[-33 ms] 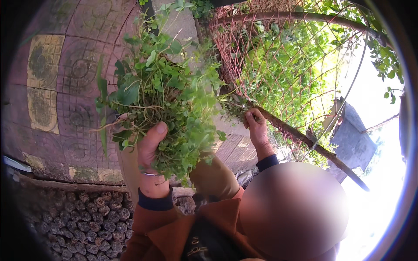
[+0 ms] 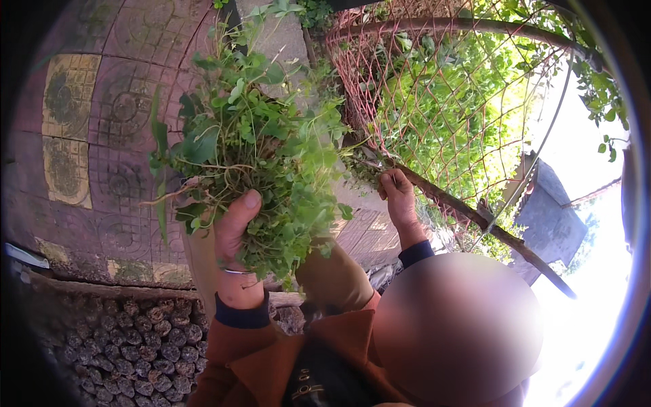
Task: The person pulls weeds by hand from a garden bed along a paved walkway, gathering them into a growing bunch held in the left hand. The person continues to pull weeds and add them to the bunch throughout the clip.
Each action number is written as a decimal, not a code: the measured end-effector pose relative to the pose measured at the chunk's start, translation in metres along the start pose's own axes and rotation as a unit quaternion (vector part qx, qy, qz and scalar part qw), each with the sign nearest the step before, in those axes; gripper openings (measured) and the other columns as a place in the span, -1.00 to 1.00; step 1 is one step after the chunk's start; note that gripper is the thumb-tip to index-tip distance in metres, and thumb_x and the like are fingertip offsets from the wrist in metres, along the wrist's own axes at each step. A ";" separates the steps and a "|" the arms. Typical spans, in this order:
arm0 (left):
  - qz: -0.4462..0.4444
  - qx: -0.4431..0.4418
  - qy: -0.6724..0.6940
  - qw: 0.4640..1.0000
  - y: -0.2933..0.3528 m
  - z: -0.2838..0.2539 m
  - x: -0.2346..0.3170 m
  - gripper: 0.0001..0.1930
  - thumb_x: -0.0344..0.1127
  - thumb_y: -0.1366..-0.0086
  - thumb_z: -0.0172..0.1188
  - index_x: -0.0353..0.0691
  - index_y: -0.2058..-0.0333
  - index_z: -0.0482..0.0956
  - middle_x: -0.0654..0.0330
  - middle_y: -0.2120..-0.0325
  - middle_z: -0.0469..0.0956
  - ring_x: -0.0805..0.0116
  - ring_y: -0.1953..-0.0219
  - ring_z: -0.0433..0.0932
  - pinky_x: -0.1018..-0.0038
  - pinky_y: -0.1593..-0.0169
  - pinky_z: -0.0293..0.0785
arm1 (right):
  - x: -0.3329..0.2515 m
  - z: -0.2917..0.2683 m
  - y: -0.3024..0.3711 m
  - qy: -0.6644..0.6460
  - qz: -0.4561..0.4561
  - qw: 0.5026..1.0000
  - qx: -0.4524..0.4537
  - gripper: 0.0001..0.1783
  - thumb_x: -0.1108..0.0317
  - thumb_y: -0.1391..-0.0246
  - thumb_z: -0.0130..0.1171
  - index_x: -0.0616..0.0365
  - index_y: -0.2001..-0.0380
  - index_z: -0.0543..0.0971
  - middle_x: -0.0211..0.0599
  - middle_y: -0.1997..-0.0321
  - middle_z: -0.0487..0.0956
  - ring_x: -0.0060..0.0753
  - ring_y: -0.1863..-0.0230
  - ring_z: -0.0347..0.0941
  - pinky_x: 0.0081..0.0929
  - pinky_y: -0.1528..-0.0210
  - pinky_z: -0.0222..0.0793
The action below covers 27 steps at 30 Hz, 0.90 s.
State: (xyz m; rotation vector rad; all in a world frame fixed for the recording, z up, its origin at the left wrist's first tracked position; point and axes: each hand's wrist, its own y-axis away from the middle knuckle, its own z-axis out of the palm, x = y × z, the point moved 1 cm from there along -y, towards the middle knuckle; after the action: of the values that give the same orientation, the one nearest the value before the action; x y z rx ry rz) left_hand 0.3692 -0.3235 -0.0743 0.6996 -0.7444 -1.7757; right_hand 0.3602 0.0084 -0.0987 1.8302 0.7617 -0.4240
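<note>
My left hand (image 2: 237, 227) is closed round a big bunch of leafy green weeds (image 2: 261, 163), thumb on top. Thin stems and pale roots stick out of the bunch on the left, and its leaves spread well above and to the right of the hand. Out to the right, my right hand (image 2: 400, 195) is closed, thumb and fingers pinched together beside the foot of a wire fence (image 2: 447, 88). Small green plants (image 2: 363, 166) touch or lie just beyond its fingertips. What is between those fingers is too small to make out.
A brown pole (image 2: 451, 200) runs along the fence's lower edge, with dense greenery behind the red mesh. Patterned reddish paving (image 2: 129, 169) with some yellow tiles covers the left. At the lower left is a stack of dark round log-like pieces (image 2: 146, 339).
</note>
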 end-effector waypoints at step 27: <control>0.020 0.004 0.001 1.000 -0.002 0.008 0.001 -0.47 -0.26 -0.07 0.22 -0.41 0.01 0.35 0.05 0.16 0.50 0.27 0.21 0.55 0.39 0.18 0.54 | -0.168 0.038 -0.114 -0.455 -0.202 0.865 0.070 -0.93 0.56 -0.08 -0.10 0.19 0.45 0.36 -0.37 0.49 0.35 -0.51 0.47 0.27 -0.57 0.46 0.21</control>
State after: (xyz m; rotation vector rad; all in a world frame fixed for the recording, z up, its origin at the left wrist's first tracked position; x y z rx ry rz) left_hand 0.3616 -0.3223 -0.0711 0.6876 -0.7596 -1.7363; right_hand 0.1620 -0.0499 -0.0902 1.3335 0.4262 -1.5175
